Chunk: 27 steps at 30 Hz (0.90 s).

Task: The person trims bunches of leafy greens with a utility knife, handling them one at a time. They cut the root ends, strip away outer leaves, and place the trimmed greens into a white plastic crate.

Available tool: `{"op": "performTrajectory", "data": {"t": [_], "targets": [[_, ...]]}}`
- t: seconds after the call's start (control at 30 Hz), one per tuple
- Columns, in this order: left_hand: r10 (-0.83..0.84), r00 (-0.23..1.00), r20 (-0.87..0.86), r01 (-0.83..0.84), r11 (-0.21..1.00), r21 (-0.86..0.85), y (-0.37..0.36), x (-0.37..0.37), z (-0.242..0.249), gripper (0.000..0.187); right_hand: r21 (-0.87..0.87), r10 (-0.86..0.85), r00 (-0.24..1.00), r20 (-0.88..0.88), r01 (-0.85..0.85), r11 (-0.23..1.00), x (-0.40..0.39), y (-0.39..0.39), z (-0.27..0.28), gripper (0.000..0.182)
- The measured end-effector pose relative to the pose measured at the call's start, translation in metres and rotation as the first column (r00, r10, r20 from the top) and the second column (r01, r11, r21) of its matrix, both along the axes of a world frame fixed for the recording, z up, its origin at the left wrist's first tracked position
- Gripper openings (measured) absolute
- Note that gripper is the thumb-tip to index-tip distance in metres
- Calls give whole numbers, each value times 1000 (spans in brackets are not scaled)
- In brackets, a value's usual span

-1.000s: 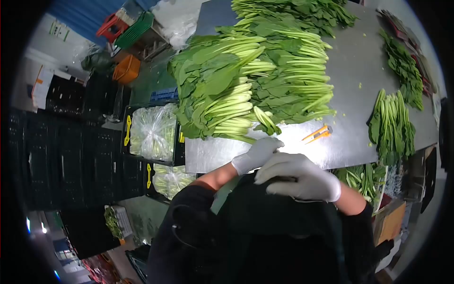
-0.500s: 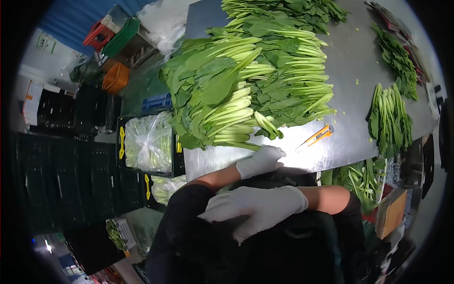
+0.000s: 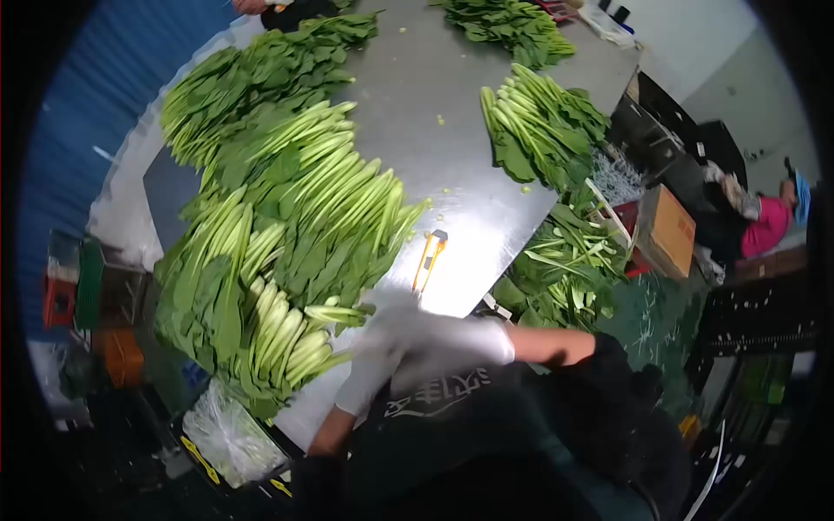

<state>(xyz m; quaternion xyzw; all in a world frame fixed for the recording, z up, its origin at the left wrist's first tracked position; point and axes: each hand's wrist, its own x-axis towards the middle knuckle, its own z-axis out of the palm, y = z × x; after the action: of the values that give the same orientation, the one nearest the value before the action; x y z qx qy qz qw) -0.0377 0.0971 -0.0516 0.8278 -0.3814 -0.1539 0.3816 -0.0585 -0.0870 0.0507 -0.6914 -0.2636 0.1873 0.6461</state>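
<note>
My right hand, in a white glove, reaches leftward over the table's near edge and is smeared by motion. Its fingers cross in front of my left hand, also gloved, whose fingers are largely hidden. Just beyond both hands lies an orange utility knife, its blade pointing toward me. A large pile of leafy greens with pale green stalks is left of the hands. One small bunch at the pile's edge lies close to my fingers. I cannot make out anything held.
The metal table carries another bunch of greens at right and more at the far end. Loose greens fill a container below its right edge. A plastic-bagged crate stands lower left. A person in pink is at far right.
The view has swung to the right, so the table and greens appear turned and further left. My right hand has moved from in front of my body toward the table edge, beside my left hand.
</note>
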Motion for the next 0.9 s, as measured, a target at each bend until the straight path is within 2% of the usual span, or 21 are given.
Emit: {"op": "performTrajectory", "data": {"t": [0.03, 0.07, 0.1, 0.13, 0.17, 0.2, 0.23, 0.3, 0.33, 0.37, 0.43, 0.47, 0.5, 0.57, 0.63, 0.67, 0.7, 0.77, 0.8, 0.83, 0.9], "targets": [[54, 996, -64, -49, 995, 90, 6, -1, -14, 28, -244, -267, 919, -288, 200, 949, 13, -20, 29, 34], [144, 985, -92, -136, 987, 83, 2, -5, 2, 28, -336, -503, 745, 438, 655, 677, 10, -59, -39, 32], [141, 987, -83, -133, 987, 89, 0, -4, 4, 28, -546, -476, 676, 562, 736, 401, 11, -93, -54, 30], [182, 973, -139, -172, 982, 80, -1, -4, 6, 30, -661, -545, 676, 496, 701, 267, 9, -117, -59, 29], [230, 954, -195, -219, 973, 76, 2, -7, 6, 31, -525, -483, 569, 665, 817, 240, 11, -121, -82, 23], [280, 938, -203, -264, 959, 103, 9, -12, -14, 32, -672, -671, 590, 449, 718, 181, 4, -149, -101, 23], [300, 933, -198, -281, 953, 117, 10, -11, -19, 32, -796, -579, 668, 467, 602, 53, 8, -148, -107, 21], [313, 948, -56, -300, 939, 167, 13, -13, -25, 34, -724, -403, 725, 559, 663, 189, 10, -132, -118, 21], [324, 945, -33, -313, 932, 182, 14, -13, -27, 34, -725, -301, 779, 550, 624, 290, 14, -122, -133, 25], [350, 936, -27, -338, 919, 204, 15, -12, -29, 34, -719, -292, 788, 542, 615, 323, 19, -111, -145, 25], [311, 949, 51, -315, 930, 192, 18, -12, -30, 34, -655, 47, 694, 718, 653, 380, 32, -87, -169, 28], [300, 951, 71, -309, 925, 223, 20, -13, -25, 33, -673, 124, 698, 706, 605, 426, 41, -81, -179, 33], [284, 955, 88, -297, 922, 249, 21, -10, -21, 32, -644, 204, 634, 746, 611, 460, 48, -76, -178, 32], [293, 951, 95, -307, 921, 241, 32, -6, -20, 30, -797, 296, 756, 583, 461, 390, 57, -66, -183, 24], [323, 932, 163, -354, 909, 220, 42, 4, -23, 24, -825, 319, 773, 548, 435, 361, 63, -64, -179, 15], [341, 926, 165, -371, 902, 221, 48, 13, -22, 24, -791, 241, 783, 574, 453, 412, 62, -65, -173, 12], [381, 882, 276, -440, 875, 199, 59, 23, -17, 22, -810, 228, 803, 550, 448, 378, 63, -67, -174, 15], [487, 729, 481, -589, 804, 77, 74, 43, 4, 15, -739, 118, 772, 625, 536, 407, 59, -69, -172, 19], [505, 624, 596, -635, 773, 10, 86, 53, 6, 13, -757, 8, 823, 568, 518, 398, 57, -69, -173, 20], [532, 572, 625, -721, 690, 72, 92, 58, 19, 12, -774, -103, 860, 499, 497, 392, 55, -66, -167, 21], [522, 498, 692, -769, 635, 74, 110, 70, 17, 12, -739, -416, 849, 325, 503, 449, 43, -65, -156, 18]]}}
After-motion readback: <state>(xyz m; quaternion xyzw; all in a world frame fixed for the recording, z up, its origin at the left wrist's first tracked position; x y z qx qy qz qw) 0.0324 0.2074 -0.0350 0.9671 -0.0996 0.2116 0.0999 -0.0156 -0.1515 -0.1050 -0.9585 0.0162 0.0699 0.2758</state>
